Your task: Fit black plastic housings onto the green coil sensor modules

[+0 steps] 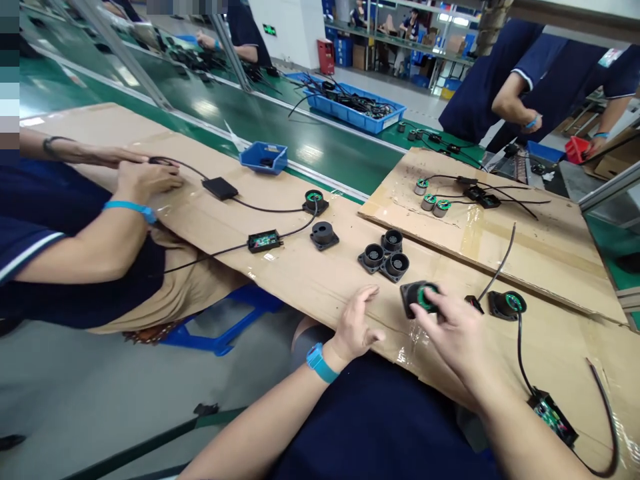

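On the brown cardboard [320, 287], from the head view: close to the near edge, with the left hand [355, 327] wide and holding nothing. Pinched in the right hand [455, 327], between thumb and fingers: a black cup [413, 293] with a green ring inside, a bit blurry. Hard to tell if lifted or touching the cardboard. Just past it: 3 more cups [395, 267]. To the right: a wired cup [505, 305], and an open box [539, 402] with a green board [556, 421] inside, just beside the right arm [510, 413].

Could drop the black cup, if pinched too lightly. Could bump the 3 more cups, if pushed too far forward. Could hurt the green board, with no lid on, if brushed by the right arm.

On the far wall [300, 40]: a green sign [270, 30], too small to read. On a worker's shirt [585, 73] to the right: a tag [609, 57], too blurry to read. On the cups: no brand to read.
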`<move>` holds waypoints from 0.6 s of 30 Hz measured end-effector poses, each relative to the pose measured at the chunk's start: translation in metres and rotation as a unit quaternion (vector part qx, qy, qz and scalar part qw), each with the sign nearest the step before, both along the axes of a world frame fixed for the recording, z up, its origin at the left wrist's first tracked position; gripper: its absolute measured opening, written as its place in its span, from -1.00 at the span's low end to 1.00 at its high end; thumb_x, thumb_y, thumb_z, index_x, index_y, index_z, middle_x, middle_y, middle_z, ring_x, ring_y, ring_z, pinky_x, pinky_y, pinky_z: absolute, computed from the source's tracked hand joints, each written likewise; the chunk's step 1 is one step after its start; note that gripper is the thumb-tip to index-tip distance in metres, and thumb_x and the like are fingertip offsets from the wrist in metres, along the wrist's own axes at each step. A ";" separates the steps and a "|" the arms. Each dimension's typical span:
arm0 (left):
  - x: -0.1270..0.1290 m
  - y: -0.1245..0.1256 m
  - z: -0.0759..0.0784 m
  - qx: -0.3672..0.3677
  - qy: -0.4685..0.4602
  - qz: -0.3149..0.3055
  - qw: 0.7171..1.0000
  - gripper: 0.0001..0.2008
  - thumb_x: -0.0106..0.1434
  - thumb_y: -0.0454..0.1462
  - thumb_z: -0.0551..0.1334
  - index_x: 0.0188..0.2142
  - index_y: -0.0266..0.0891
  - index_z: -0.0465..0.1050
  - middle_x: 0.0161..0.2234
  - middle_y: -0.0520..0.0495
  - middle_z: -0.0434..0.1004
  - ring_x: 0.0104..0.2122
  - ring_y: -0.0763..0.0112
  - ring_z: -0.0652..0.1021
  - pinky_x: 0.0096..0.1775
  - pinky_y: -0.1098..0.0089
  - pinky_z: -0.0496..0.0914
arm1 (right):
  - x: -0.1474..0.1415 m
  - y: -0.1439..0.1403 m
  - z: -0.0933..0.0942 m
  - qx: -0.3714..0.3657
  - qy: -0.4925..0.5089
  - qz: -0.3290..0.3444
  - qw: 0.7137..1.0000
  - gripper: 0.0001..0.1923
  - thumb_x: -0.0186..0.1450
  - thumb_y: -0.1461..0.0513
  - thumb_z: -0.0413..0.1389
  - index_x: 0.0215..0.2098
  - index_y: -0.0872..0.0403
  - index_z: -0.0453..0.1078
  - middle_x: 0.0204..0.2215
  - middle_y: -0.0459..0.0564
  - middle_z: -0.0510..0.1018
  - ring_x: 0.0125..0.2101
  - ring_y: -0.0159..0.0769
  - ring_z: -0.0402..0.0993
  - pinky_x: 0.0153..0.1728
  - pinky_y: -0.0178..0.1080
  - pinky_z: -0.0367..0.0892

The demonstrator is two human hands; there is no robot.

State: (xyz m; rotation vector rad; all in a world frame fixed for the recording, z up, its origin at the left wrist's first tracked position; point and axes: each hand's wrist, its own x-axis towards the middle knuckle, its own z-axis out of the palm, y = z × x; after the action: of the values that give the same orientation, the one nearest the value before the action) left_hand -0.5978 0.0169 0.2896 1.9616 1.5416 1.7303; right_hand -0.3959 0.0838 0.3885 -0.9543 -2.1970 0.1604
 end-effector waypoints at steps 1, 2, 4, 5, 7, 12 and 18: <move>-0.001 -0.001 -0.001 -0.004 -0.024 0.003 1.000 -0.01 0.19 0.38 -0.04 0.32 -0.32 0.11 0.16 -0.44 0.34 0.12 -0.02 0.48 0.10 0.00 0.46 | -0.001 0.000 -0.003 -0.018 -0.030 0.007 0.999 -0.74 0.28 0.17 0.26 -0.12 0.16 0.59 -0.12 0.23 0.63 -0.21 -0.08 0.64 -0.13 -0.12 0.58; -0.002 -0.001 -0.002 -0.010 -0.045 0.004 0.999 -0.01 0.19 0.38 -0.04 0.31 -0.31 0.12 0.15 -0.43 0.34 0.10 -0.01 0.49 0.09 0.01 0.46 | -0.003 -0.001 -0.007 -0.043 -0.062 0.017 0.997 -0.77 0.27 0.18 0.25 -0.16 0.15 0.60 -0.16 0.21 0.64 -0.24 -0.08 0.65 -0.15 -0.14 0.58; -0.003 -0.002 -0.003 -0.026 -0.076 0.002 0.997 -0.05 0.20 0.37 -0.01 0.30 -0.30 0.14 0.14 -0.40 0.36 0.06 0.02 0.50 0.07 0.02 0.46 | -0.008 -0.001 -0.012 -0.075 -0.089 0.022 0.993 -0.76 0.29 0.17 0.24 -0.14 0.13 0.60 -0.16 0.19 0.64 -0.23 -0.11 0.64 -0.14 -0.16 0.57; -0.004 -0.001 -0.003 -0.033 -0.091 0.001 0.995 -0.08 0.21 0.36 0.01 0.28 -0.29 0.16 0.13 -0.39 0.37 0.05 0.02 0.51 0.06 0.02 0.46 | -0.009 -0.002 -0.013 -0.078 -0.083 0.015 0.993 -0.72 0.31 0.15 0.23 -0.08 0.12 0.58 -0.10 0.19 0.62 -0.16 -0.10 0.63 -0.07 -0.16 0.55; -0.005 -0.001 -0.004 -0.040 -0.117 -0.002 0.992 -0.13 0.24 0.33 0.03 0.25 -0.29 0.20 0.11 -0.39 0.39 0.03 0.03 0.52 0.04 0.02 0.47 | -0.012 -0.004 -0.016 -0.061 -0.063 0.000 0.996 -0.64 0.34 0.11 0.20 0.03 0.12 0.54 0.00 0.23 0.58 -0.04 -0.07 0.59 0.03 -0.14 0.50; -0.008 0.000 -0.006 -0.055 -0.135 -0.004 0.989 -0.20 0.30 0.28 0.03 0.23 -0.30 0.22 0.09 -0.39 0.41 0.02 0.03 0.53 0.02 0.02 0.47 | -0.016 -0.012 -0.020 -0.116 -0.117 0.015 0.986 -0.67 0.34 0.13 0.19 0.00 0.14 0.55 -0.05 0.24 0.58 -0.14 -0.11 0.61 -0.06 -0.17 0.52; -0.010 0.001 -0.006 -0.045 -0.125 0.001 0.991 -0.18 0.29 0.30 -0.01 0.20 -0.31 0.26 0.05 -0.38 0.44 0.00 0.01 0.55 -0.01 0.02 0.48 | -0.027 -0.012 -0.028 -0.153 -0.177 0.005 0.972 -0.63 0.34 0.10 0.18 0.01 0.14 0.51 0.01 0.25 0.53 -0.20 -0.12 0.61 -0.15 -0.18 0.51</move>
State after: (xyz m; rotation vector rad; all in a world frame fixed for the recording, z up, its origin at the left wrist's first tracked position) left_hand -0.6076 0.0177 0.2834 1.6310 1.5058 1.7930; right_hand -0.4228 0.0717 0.3608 -1.2175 -2.5547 0.3675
